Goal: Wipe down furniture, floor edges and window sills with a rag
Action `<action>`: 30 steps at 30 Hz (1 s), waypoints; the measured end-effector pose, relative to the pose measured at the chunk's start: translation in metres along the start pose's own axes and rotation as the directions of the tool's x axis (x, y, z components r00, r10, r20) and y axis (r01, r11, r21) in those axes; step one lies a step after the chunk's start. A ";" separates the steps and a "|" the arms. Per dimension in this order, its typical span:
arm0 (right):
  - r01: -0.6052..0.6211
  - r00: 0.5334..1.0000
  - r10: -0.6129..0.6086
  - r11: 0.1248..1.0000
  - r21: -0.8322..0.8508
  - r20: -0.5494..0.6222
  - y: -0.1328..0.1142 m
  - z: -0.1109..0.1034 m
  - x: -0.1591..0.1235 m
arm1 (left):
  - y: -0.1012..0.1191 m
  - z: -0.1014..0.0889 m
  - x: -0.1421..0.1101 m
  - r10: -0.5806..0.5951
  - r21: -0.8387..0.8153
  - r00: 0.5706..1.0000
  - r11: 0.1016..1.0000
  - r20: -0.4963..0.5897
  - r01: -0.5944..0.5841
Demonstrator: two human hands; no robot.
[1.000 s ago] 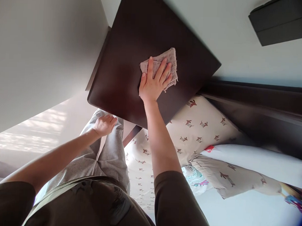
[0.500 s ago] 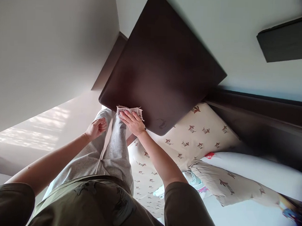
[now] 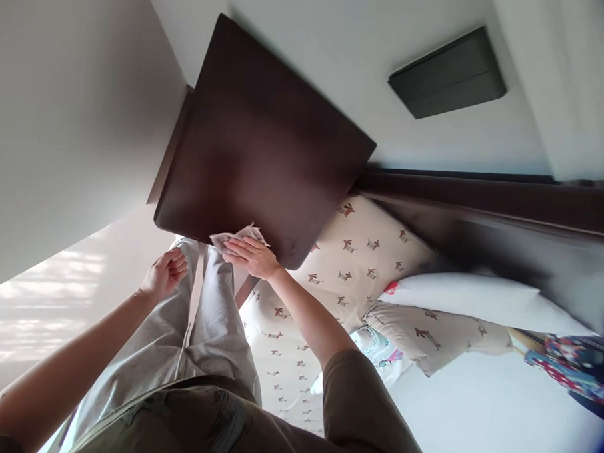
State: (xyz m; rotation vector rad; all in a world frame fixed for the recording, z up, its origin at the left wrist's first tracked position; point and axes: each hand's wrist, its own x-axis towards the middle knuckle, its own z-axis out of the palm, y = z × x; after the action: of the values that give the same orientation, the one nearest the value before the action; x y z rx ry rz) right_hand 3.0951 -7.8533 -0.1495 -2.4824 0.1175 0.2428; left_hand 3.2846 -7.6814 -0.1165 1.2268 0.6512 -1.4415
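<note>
Head view shows wiping at the near corner of the dark wood tabletop [image 3: 250,137], the right hand [image 3: 248,257] pressing a crumpled cloth [image 3: 236,237] under flat, close-set fingers, the left hand [image 3: 164,272] curled in a loose fist beside the striped trousers [image 3: 222,330], and a further pass calling for the cloth to be drawn back across the top.
</note>
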 end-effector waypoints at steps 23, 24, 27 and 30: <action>-0.693 0.293 0.538 0.689 0.212 -0.790 0.177 -0.100 -0.046 | 0.051 0.165 0.000 0.213 -0.161 0.959 0.970 0.185 -0.184; -0.701 0.269 0.535 0.679 0.218 -0.801 0.162 -0.085 -0.050 | 0.048 0.165 0.000 0.201 -0.158 0.962 0.972 0.185 -0.173; -0.591 0.462 0.472 0.795 0.136 -0.750 0.114 -0.063 -0.045 | 0.041 0.169 -0.003 0.180 -0.120 0.967 0.980 0.179 -0.161; -0.505 0.389 0.446 0.835 0.219 -0.806 0.090 -0.092 -0.029 | 0.045 0.185 -0.007 0.188 -0.063 0.964 0.982 0.190 -0.180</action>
State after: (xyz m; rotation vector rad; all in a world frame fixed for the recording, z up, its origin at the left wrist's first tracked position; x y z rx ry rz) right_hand 3.0676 -7.9800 -0.1245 -2.3254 1.2769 -0.7819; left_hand 3.2651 -7.8548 -0.0408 1.0654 0.4219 -1.3627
